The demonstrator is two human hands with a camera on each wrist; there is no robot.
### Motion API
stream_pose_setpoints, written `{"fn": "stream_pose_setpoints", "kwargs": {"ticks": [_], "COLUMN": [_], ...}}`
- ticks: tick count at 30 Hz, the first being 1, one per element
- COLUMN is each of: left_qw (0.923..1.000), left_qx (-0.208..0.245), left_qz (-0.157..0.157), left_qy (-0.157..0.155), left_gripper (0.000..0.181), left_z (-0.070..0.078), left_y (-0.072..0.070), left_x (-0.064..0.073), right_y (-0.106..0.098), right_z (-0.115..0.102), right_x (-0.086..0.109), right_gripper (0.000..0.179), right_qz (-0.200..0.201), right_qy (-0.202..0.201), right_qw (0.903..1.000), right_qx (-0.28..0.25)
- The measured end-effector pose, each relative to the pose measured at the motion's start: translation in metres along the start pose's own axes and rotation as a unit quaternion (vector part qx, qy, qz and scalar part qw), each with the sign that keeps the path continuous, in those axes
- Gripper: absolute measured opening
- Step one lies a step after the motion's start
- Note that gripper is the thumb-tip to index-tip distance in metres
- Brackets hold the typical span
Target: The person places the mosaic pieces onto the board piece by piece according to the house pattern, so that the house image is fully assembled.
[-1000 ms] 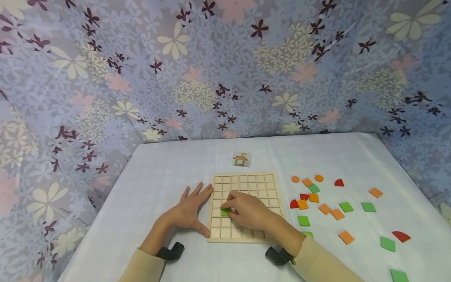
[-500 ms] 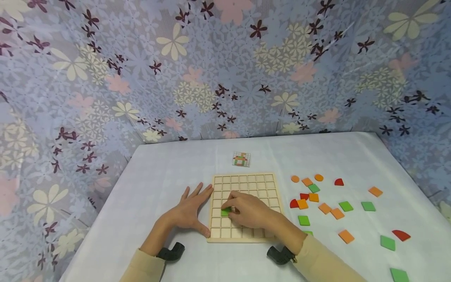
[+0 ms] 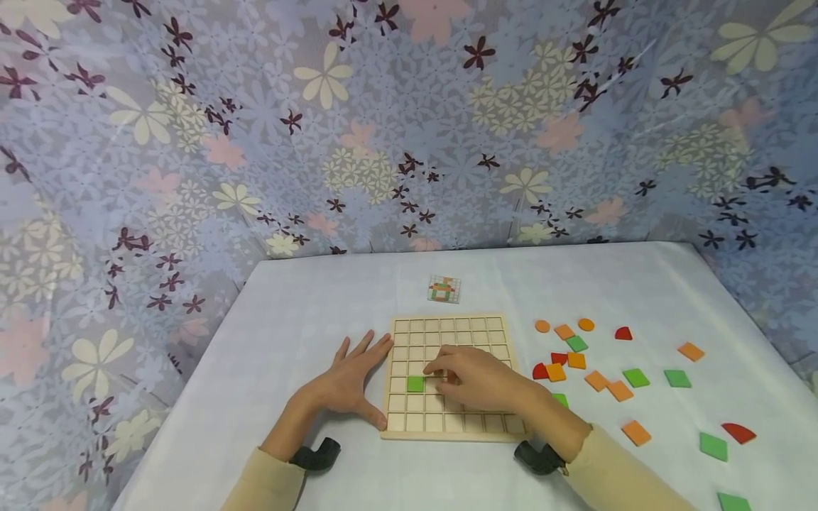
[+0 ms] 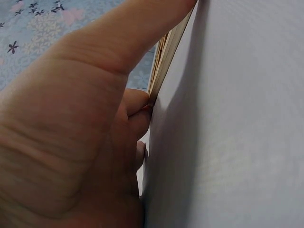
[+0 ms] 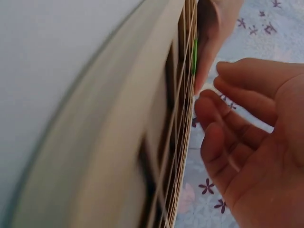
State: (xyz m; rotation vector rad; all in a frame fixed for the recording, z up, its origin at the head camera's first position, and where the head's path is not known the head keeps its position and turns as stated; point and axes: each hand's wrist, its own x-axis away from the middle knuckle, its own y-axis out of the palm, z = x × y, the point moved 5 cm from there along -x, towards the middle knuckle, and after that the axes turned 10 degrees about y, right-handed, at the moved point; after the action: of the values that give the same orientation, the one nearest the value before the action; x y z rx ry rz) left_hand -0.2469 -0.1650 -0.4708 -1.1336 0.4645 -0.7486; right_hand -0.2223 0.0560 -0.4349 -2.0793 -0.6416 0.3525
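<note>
Along the left edge of the wooden grid board (image 3: 447,436), left hand (image 3: 345,387) lies spread, fingers straight, thumb and fingertip against it; judged adequate bracing. Green square tile (image 3: 415,384) sits in second column, third row from near edge; advise light press to check seating. Just beside it, right hand (image 3: 476,378) is released, fingers loosely bent. Room above far rows favours lifting high. Beyond right edge, loose coloured pieces (image 3: 576,360) lie near on the desk (image 3: 307,298).
</note>
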Motion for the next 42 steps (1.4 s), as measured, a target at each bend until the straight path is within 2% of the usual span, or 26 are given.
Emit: {"fn": "stream_pose_setpoints", "kwargs": {"ticks": [6, 15, 23, 37, 42], "left_qw": [1.0, 1.0, 1.0, 1.0, 1.0], "left_qx": [0.002, -0.002, -0.001, 0.003, -0.001], "left_qz": [-0.003, -0.003, -0.003, 0.0, 0.0], "left_qy": [-0.002, 0.0, 0.002, 0.003, 0.003], "left_gripper": [0.143, 0.143, 0.144, 0.144, 0.144], "left_z": [0.0, 0.0, 0.0, 0.0, -0.001], "left_y": [0.0, 0.001, 0.001, 0.0, 0.0], "left_x": [0.002, 0.001, -0.002, 0.0, 0.0], "right_y": [-0.008, -0.022, -0.031, -0.043, -0.046], "right_z": [0.011, 0.034, 0.052, 0.067, 0.072], "right_x": [0.015, 0.043, 0.06, 0.083, 0.091], "right_gripper": [0.025, 0.028, 0.028, 0.029, 0.029], "right_qz": [-0.017, -0.022, -0.02, -0.015, -0.021], "right_qy": [-0.011, 0.014, 0.032, 0.076, 0.079], "right_qw": [0.9983, 0.9957, 0.9959, 0.9954, 0.9955], "right_qx": [-0.055, -0.089, -0.082, -0.057, -0.049]}}
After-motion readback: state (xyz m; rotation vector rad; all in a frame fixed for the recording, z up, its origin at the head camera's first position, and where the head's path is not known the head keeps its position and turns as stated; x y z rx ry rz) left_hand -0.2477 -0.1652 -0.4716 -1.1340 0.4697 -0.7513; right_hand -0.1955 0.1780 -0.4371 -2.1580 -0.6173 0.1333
